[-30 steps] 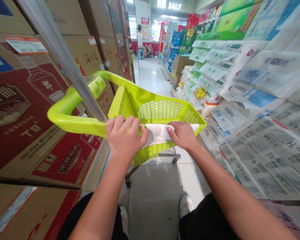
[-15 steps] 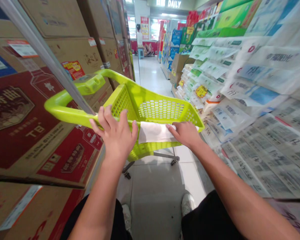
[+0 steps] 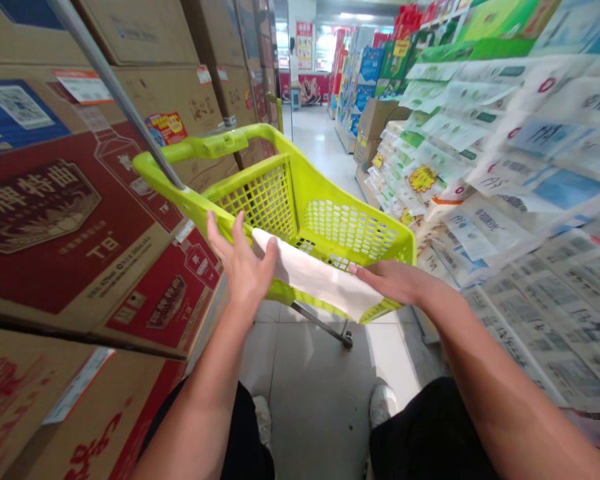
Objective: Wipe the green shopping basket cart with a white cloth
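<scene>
A lime-green shopping cart (image 3: pixel 355 203) stands at a slant in front of me, its basket walls perforated. Along its near side rim lies a white cloth (image 3: pixel 315 270), draped over the edge. My left hand (image 3: pixel 245 267) is against the near side at the cloth's left end, fingers stretched and spread, the thumb over the cloth. Farther right, my right hand (image 3: pixel 397 280) has its fingers on the cloth, gripping it at the rim; part of the grip is hidden. A grey metal pole (image 3: pixel 115 87) rises from the cart's handle corner at upper left.
Stacked cartons (image 3: pixel 35 200) wall the left side close to the cart. Packs of white tissue paper (image 3: pixel 485 173) are piled high on the right. A tiled aisle (image 3: pixel 320 140) runs ahead, past an open cardboard box (image 3: pixel 375 130). One cart wheel (image 3: pixel 347 341) shows below.
The cart has turned, its near right end coming toward me and its handle shifting right. More of the white cloth shows between my hands. My left hand has moved slightly right.
</scene>
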A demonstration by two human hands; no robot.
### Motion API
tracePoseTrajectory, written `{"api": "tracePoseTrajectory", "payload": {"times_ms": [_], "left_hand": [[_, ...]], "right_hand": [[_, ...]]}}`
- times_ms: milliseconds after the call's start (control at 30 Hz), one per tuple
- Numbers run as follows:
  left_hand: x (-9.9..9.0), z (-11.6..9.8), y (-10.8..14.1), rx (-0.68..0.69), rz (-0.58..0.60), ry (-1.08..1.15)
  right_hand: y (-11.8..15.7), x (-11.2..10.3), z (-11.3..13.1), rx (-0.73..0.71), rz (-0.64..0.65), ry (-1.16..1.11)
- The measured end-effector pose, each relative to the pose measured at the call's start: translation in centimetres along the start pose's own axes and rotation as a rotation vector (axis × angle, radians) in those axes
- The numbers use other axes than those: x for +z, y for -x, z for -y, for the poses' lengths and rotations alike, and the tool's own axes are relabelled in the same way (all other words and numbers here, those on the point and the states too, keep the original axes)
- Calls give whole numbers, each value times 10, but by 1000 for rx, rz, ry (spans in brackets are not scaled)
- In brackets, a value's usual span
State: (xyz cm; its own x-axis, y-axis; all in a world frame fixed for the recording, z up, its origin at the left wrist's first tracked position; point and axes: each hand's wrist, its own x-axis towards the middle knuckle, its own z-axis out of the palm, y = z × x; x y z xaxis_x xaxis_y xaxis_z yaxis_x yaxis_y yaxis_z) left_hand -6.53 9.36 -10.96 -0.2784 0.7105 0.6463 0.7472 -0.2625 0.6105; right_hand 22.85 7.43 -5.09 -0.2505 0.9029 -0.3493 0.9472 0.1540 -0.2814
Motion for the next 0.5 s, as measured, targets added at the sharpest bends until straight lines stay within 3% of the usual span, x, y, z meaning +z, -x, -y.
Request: {"api": "tracePoseTrajectory", "payload": {"times_ms": [133,367,500], "left_hand": [[6,3,4,-74,-21,101],[5,13,-6,-166,-74,196],[3,20,-9,-192,-97,185]], "right_hand": [[-1,8,3,-44,136,-164],[-7,17,24,-414,303,-503],[-11,22,24,-533,371,-666]]}}
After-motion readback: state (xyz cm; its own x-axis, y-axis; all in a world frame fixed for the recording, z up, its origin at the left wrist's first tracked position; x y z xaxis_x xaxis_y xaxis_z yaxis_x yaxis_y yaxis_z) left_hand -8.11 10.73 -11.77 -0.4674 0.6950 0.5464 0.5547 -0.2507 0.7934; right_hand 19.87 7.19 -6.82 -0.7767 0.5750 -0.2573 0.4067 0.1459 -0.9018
